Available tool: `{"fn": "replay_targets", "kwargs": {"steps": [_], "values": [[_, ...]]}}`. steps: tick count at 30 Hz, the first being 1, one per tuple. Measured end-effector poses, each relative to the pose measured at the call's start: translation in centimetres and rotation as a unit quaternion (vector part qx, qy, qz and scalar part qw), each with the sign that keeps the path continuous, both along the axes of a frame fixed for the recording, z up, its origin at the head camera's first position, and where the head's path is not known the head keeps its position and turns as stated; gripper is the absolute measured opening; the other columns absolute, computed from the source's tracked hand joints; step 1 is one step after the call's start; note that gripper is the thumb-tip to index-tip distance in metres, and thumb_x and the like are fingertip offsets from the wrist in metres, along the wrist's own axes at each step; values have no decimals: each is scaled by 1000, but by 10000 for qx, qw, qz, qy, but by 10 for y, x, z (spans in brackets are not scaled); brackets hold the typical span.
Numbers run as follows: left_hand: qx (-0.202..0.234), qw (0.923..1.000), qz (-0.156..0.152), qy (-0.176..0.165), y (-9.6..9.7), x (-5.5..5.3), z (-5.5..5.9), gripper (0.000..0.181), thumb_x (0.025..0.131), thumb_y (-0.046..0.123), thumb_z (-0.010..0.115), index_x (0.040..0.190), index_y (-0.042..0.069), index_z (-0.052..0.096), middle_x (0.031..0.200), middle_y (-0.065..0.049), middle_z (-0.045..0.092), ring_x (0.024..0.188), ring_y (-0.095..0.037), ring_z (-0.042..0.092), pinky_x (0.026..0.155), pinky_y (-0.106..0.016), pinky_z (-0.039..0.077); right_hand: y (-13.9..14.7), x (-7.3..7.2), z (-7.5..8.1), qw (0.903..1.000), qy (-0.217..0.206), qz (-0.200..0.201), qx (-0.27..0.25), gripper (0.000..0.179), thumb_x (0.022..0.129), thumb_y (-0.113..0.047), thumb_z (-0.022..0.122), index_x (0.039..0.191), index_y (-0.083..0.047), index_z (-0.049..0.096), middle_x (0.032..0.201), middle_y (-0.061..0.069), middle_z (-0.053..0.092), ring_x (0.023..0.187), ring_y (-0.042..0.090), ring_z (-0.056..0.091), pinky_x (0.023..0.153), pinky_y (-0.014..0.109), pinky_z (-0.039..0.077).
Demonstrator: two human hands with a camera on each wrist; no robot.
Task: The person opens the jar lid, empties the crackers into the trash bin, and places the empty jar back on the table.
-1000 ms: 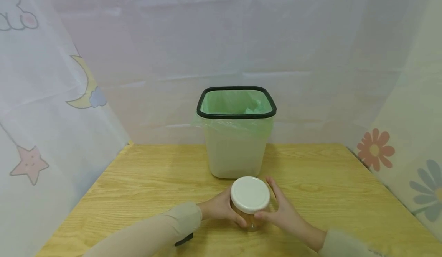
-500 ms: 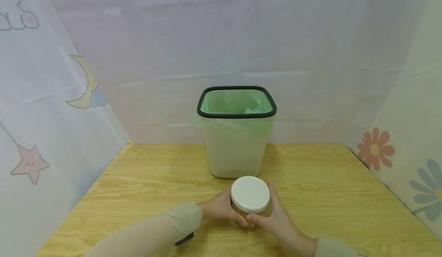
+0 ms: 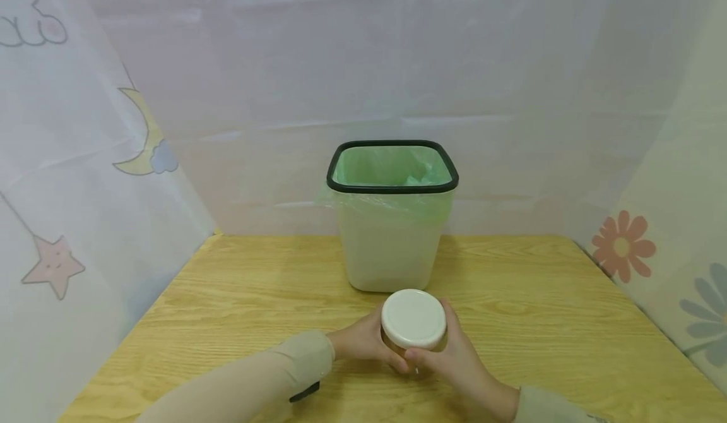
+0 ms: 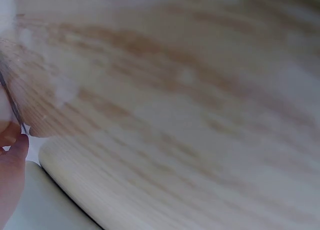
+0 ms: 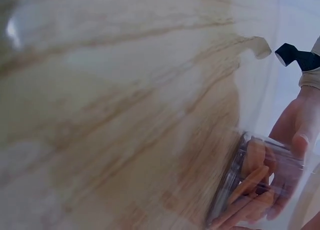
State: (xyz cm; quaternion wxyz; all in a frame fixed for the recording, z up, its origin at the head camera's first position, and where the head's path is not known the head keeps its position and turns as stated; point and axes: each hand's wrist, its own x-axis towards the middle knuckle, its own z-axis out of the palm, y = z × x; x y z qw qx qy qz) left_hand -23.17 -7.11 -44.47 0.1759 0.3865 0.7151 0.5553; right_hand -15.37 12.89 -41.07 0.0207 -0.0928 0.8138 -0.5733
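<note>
A clear jar with a white round lid stands at the front middle of the table. From the left, my left hand grips the jar's body, its thumb across the front below the lid. My right hand holds the other side, with the thumb in front under the lid's edge and fingers around the right side. In the head view both thumbs come close together at the front. Fingers show through the jar's clear wall in the right wrist view. The far-side fingers are hidden behind the lid in the head view.
Right behind the jar stands a pale waste bin with a black rim and a green liner bag. The wooden table ends against a pale cloth backdrop printed with cartoon figures.
My right hand has drawn in closer around the jar; its thumb has slid left toward the left thumb, and its raised fingers now lie against the side. The jar stays about where it was.
</note>
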Motion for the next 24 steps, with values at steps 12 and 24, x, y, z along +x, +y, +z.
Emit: {"fn": "replay_targets", "kwargs": {"steps": [12, 24], "values": [[-53, 9998, -133, -149, -2, 0, 4, 103, 71, 1, 86, 148, 27, 23, 144, 7, 39, 131, -11, 39, 112, -35, 22, 13, -9, -1, 9987, 108, 476, 137, 113, 73, -19, 87, 150, 5, 8, 149, 33, 26, 138, 52, 19, 105, 71, 16], [-105, 9999, -70, -63, -2, 0, 3, 103, 69, -4, 85, 148, 24, 24, 142, 6, 41, 130, -11, 40, 112, -33, 24, 25, -21, 1, 9903, 538, 1264, 205, 105, 75, -21, 86, 149, 4, 17, 148, 32, 28, 136, 56, 17, 98, 77, 17]]}}
